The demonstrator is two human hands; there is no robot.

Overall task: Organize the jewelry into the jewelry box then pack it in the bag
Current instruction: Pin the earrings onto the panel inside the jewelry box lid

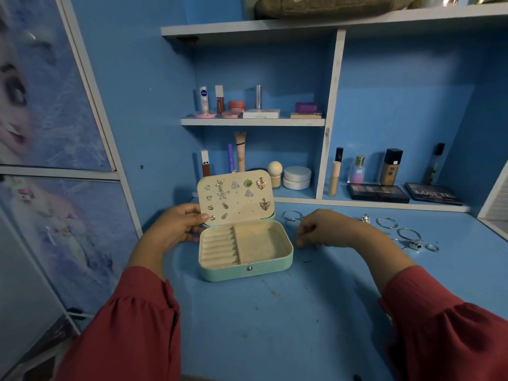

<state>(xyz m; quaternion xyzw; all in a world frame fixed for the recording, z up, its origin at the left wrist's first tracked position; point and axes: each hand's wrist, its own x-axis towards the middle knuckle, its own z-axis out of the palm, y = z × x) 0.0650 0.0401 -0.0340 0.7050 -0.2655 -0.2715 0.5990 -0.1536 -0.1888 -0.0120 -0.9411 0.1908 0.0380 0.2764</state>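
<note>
On the blue desk (316, 312) stood a small mint-green jewelry box (244, 250), its lid (235, 199) raised upright and facing the person. Earrings (236, 195) were pinned across the cream lining of that lid: stars, triangles, hearts, a green round stud and two butterflies. Below, the tray showed a block of ring rolls on the left and one plain compartment on the right, both with nothing in them that I could see.

The left hand (178, 225) held the box at its left side, thumb laid against the lower corner of the lid and fingers curled behind the hinge. The right hand (321, 229) hovered low just right of the box, fingers curled down toward the desk; whether they pinched anything I could not tell. Both arms wore loose dark red sleeves (132, 331).

Bangles (292, 216) lay just behind that right hand, and further right, well apart from the box, lay more hoops (387, 223) and rings (432, 247). Makeup bottles (390, 166) and eyeshadow palettes (378, 193) lined the shelves behind.
</note>
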